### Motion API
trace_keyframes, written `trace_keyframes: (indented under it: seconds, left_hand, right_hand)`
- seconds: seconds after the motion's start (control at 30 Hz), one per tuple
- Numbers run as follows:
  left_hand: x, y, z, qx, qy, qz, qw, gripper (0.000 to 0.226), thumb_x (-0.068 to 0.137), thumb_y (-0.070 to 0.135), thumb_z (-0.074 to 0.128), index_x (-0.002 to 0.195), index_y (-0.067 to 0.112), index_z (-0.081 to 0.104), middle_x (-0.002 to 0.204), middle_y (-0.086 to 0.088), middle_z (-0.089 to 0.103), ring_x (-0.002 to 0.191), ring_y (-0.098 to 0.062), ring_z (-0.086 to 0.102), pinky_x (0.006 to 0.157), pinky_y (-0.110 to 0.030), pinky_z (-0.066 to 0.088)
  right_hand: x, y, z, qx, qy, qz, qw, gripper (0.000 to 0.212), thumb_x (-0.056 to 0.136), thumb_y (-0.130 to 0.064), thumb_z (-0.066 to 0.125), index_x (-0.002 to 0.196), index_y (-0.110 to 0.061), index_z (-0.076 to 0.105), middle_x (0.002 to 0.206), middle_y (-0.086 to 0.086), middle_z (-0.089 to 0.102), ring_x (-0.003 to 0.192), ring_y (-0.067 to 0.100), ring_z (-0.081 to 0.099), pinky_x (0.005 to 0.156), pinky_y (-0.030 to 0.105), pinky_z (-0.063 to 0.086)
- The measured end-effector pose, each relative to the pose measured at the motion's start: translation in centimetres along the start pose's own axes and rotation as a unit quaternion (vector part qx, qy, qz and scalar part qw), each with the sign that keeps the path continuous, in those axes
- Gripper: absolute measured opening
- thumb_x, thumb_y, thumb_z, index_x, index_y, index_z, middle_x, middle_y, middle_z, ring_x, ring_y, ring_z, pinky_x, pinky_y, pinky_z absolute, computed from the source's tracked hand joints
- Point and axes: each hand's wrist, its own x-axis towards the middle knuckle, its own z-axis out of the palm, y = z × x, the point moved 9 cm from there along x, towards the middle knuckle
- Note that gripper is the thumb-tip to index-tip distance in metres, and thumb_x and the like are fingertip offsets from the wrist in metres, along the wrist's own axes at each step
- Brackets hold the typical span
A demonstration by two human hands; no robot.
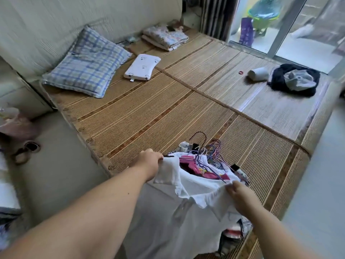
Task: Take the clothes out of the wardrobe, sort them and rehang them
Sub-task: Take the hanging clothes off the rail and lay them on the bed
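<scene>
near edge of the bamboo mat (168, 101): my left hand (147, 163) and right hand (240, 193) pinch a white collared shirt (186, 202); lifting could snag the wire hangers (211, 148) behind it

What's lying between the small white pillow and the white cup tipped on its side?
Head view: bare woven mat, except for a small red ring lying just left of the cup.

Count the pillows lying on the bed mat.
2. A checked pillow lies at the far left of the mat; a small white pillow lies just right of it. The folded bedding behind could hide another.
</scene>
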Motion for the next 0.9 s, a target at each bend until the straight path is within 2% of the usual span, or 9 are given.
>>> trace_keyframes:
  seconds: [0.07,0.13,0.27,0.33,0.4,0.53,0.63,0.7,0.9]
  left_hand:
    - [1.6,0.2,0.3,0.004,0.002,-0.006,1.0,0.029,0.093,0.029,0.037,0.109,0.033,0.061,0.111,-0.005,0.05,0.099,-0.029,0.05,0.083,-0.039,0.046]
    - [2.9,-0.1,0.9,0.0,-0.004,-0.019,1.0,0.029,0.091,0.034,0.04,0.112,0.035,0.06,0.114,-0.005,0.051,0.1,-0.028,0.051,0.084,-0.038,0.047]
    - [2.7,-1.3,3.3,-0.034,-0.041,-0.042,0.998,0.057,0.084,0.037,0.049,0.14,0.036,0.037,0.144,0.002,0.035,0.127,-0.023,0.041,0.103,-0.039,0.038]
    - [1.5,-1.9,4.5,-0.044,-0.057,-0.045,0.996,0.065,0.084,0.036,0.052,0.145,0.034,0.029,0.154,0.004,0.022,0.138,-0.02,0.028,0.112,-0.039,0.028]
    - [-0.1,-2.6,5.0,-0.051,-0.061,-0.046,0.996,0.067,0.085,0.035,0.054,0.147,0.032,0.027,0.157,0.004,0.016,0.142,-0.017,0.02,0.113,-0.034,0.021]
    - [-3.7,-5.5,2.3,-0.079,-0.038,-0.08,0.993,0.067,0.086,0.035,0.054,0.146,0.038,0.025,0.158,0.005,0.013,0.142,-0.017,0.022,0.112,-0.036,0.02]
    - [-7.5,-9.5,-2.9,-0.109,0.022,-0.108,0.988,0.068,0.086,0.036,0.055,0.146,0.039,0.024,0.159,0.005,0.012,0.141,-0.019,0.027,0.114,-0.039,0.024]
    - [-10.3,-12.3,-7.2,-0.106,0.084,-0.119,0.984,0.068,0.086,0.037,0.054,0.146,0.041,0.023,0.158,0.008,0.013,0.14,-0.021,0.028,0.114,-0.035,0.025]
    - [-22.2,-23.5,-19.3,-0.062,0.244,-0.174,0.952,0.07,0.085,0.038,0.057,0.147,0.036,0.024,0.157,0.005,0.017,0.142,-0.019,0.024,0.114,-0.031,0.024]
  right_hand:
    - [1.8,0.0,0.5,-0.019,-0.013,0.002,1.0,0.016,0.098,-0.03,0.04,0.095,-0.016,0.047,0.099,0.014,0.061,0.081,0.022,0.05,0.067,0.028,0.031]
    - [3.5,0.2,1.1,-0.022,-0.022,0.008,0.999,0.021,0.098,-0.03,0.04,0.108,-0.014,0.051,0.101,0.011,0.06,0.086,0.024,0.053,0.068,0.028,0.031]
    - [4.9,-0.7,2.8,0.005,-0.035,-0.01,0.999,0.035,0.094,-0.026,0.05,0.127,-0.017,0.049,0.123,0.011,0.057,0.108,0.028,0.054,0.079,0.03,0.041]
    - [4.9,-2.3,3.9,-0.042,-0.055,-0.044,0.997,0.048,0.092,-0.031,0.054,0.136,-0.02,0.042,0.136,0.008,0.05,0.121,0.025,0.049,0.089,0.031,0.04]
    - [4.5,-5.4,4.8,-0.07,-0.071,-0.092,0.991,0.059,0.091,-0.036,0.054,0.144,-0.021,0.033,0.148,0.004,0.039,0.134,0.021,0.038,0.104,0.03,0.033]
    - [2.3,-15.4,6.0,-0.095,-0.089,-0.212,0.969,0.059,0.093,-0.037,0.052,0.146,-0.023,0.032,0.152,0.002,0.031,0.139,0.018,0.03,0.109,0.029,0.028]
    - [-1.8,-26.4,6.1,-0.086,-0.079,-0.346,0.931,0.053,0.092,-0.034,0.053,0.142,-0.026,0.039,0.15,-0.001,0.034,0.134,0.016,0.037,0.108,0.026,0.03]
    - [-5.4,-33.4,6.4,-0.082,-0.073,-0.425,0.899,0.053,0.091,-0.034,0.054,0.142,-0.029,0.039,0.15,0.0,0.033,0.135,0.017,0.037,0.109,0.027,0.03]
    - [-20.2,-52.9,9.0,-0.095,-0.043,-0.625,0.774,0.054,0.09,-0.042,0.053,0.141,-0.035,0.037,0.149,-0.005,0.034,0.134,0.017,0.036,0.109,0.029,0.031]
